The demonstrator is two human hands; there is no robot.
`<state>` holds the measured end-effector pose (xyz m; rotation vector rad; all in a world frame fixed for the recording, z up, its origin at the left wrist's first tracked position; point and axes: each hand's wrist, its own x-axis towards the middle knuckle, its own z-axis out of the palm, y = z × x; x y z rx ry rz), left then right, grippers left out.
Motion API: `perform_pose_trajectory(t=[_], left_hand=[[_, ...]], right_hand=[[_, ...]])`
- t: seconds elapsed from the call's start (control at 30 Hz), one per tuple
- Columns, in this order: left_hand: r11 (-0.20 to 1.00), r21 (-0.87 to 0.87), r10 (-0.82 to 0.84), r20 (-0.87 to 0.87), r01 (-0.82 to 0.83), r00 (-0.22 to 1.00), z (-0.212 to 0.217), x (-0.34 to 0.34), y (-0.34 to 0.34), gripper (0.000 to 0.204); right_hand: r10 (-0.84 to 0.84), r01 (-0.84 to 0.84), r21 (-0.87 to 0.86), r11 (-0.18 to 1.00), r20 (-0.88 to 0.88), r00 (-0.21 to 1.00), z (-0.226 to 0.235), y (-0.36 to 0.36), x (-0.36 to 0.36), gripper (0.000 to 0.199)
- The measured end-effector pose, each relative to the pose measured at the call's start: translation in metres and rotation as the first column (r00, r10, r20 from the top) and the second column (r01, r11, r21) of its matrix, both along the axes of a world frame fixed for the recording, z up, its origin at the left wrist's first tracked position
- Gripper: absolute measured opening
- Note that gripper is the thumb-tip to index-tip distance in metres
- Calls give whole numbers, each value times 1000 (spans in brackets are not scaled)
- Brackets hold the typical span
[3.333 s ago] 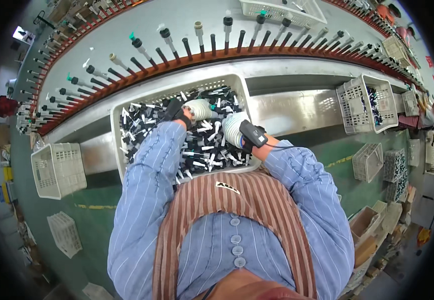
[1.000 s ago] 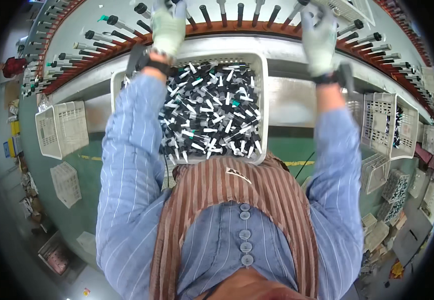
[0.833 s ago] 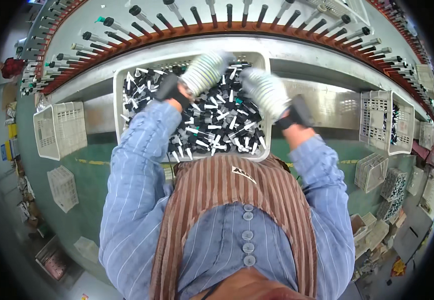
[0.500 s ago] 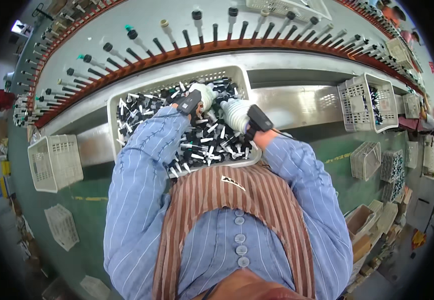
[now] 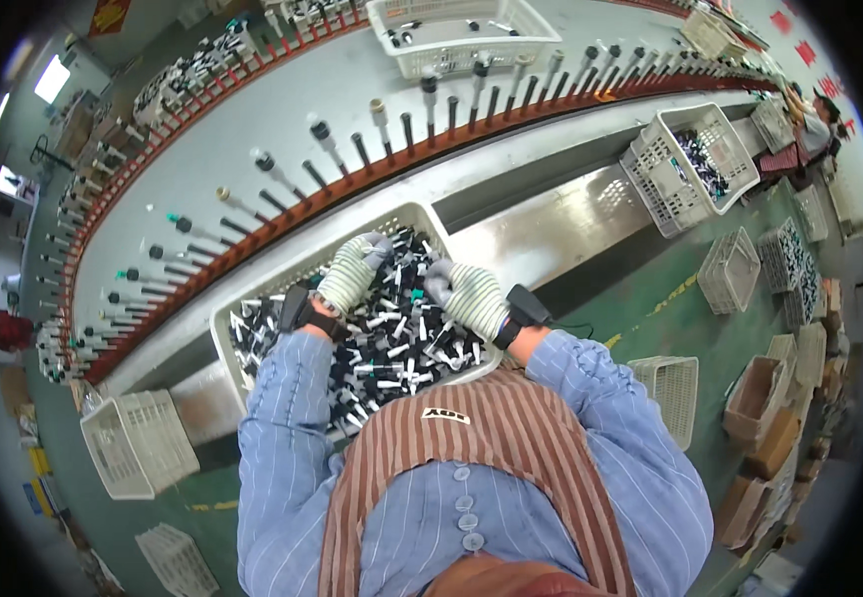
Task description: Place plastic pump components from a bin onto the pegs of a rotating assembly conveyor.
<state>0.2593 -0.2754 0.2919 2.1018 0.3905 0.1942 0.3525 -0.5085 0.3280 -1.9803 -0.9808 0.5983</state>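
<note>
A white plastic basket [image 5: 431,221] in front of me is filled with small black, white and clear plastic parts [image 5: 386,343], pump or nozzle heads by their look. Over its far left part, my left hand [image 5: 355,271] has its fingers curled down at the heap, in a striped glove with grey fingertips. My right hand [image 5: 469,297], gloved alike, is over the right side with fingers bent together toward the parts. A small teal piece [image 5: 415,296] lies close to its fingertips. Whatever either hand grips is too small or hidden to make out.
Beyond the basket curves a conveyor rail [image 5: 391,159] with upright black-tipped pegs, several bearing pump heads. Another white basket [image 5: 456,60] stands past it. A basket of parts [image 5: 665,179] sits right on the metal ledge [image 5: 561,229]; an empty-looking crate [image 5: 138,453] is at left. A person works at far right.
The view has turned, tilting the rail and basket. My hands have moved apart, and my left hand now bends over the heap at the far left side.
</note>
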Motion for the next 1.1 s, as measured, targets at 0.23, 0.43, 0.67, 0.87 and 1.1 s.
perform_pose_trajectory(t=[0.23, 0.43, 0.67, 0.87, 1.1], left_hand=[[958, -286, 43, 98, -13, 994, 62, 73, -27, 40], [929, -367, 135, 221, -45, 966, 86, 179, -43, 38], [970, -33, 221, 528, -241, 820, 108, 293, 1, 36], [979, -168, 172, 397, -114, 902, 100, 281, 55, 52], [895, -434, 307, 426, -106, 851, 92, 241, 62, 55]], right_hand=[[367, -364, -54, 930, 219, 904, -19, 0, 7, 18], [332, -337, -24, 941, 252, 909, -18, -1, 9, 16], [341, -358, 41, 933, 218, 914, -18, -2, 13, 16], [326, -350, 149, 925, 164, 931, -23, 1, 23, 16], [378, -400, 113, 910, 174, 909, -28, 9, 28, 17]])
